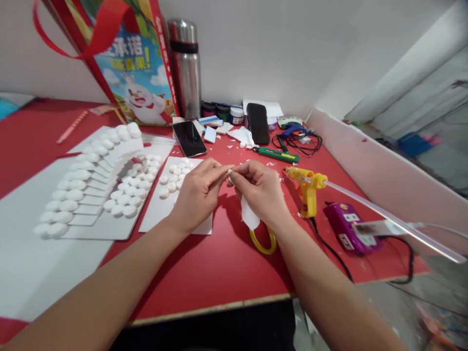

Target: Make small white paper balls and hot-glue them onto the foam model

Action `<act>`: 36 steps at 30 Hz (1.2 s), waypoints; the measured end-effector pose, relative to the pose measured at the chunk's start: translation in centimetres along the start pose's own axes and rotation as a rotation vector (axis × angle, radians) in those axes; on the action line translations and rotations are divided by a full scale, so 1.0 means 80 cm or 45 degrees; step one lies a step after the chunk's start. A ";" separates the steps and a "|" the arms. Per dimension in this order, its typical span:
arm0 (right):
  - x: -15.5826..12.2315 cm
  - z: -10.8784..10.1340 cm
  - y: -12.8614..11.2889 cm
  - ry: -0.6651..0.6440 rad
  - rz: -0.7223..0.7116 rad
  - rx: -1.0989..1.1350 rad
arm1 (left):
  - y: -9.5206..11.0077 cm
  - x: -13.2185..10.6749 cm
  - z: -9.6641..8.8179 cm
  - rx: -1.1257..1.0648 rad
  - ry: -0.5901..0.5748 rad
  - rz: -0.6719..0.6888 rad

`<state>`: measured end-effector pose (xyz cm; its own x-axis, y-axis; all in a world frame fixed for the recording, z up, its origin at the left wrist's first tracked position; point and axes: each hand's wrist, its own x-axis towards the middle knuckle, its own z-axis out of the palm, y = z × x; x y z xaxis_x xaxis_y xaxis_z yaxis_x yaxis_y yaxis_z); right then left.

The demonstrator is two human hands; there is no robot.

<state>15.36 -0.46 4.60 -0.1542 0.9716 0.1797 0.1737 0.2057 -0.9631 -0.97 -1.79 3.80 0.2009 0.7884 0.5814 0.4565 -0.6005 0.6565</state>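
Over the red table, my left hand (199, 192) and my right hand (261, 187) meet at the fingertips. Both are closed in a pinch around a small white piece (229, 172), perhaps clay or foam; its kind is unclear. A flat white scrap (250, 214) shows below my right palm, and whether that hand grips it I cannot tell. Beneath my right wrist lies a yellow loop handle (263, 243), its other end hidden. Left of my left hand, several small white discs (171, 179) rest on a white board (157, 217).
Farther left, stepped white boards (87, 207) carry rows of larger white discs (74, 195). To the right are a yellow glue gun (307, 187) with a long glue stick, and a purple power strip (349, 226). Phones (189, 138), a green cutter (278, 155) and a steel flask (186, 73) stand behind.
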 end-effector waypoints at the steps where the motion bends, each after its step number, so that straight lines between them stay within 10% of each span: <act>1: 0.001 -0.001 0.000 0.006 0.005 0.000 | 0.000 0.000 0.000 -0.006 -0.005 0.006; 11: 0.002 0.003 -0.001 0.015 0.090 0.122 | -0.001 -0.002 0.006 0.203 0.096 0.049; 21: 0.020 -0.013 -0.017 -0.359 0.937 0.961 | -0.011 0.003 0.000 -0.059 0.142 -0.104; 36: 0.016 -0.020 -0.002 -0.320 0.678 0.733 | -0.007 0.003 -0.002 -0.079 0.088 -0.089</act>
<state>16.69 0.94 5.31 -0.4170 0.8526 -0.3150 -0.2299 -0.4343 -0.8709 -1.31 -1.31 3.64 0.1088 0.8190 0.5634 0.4121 -0.5530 0.7242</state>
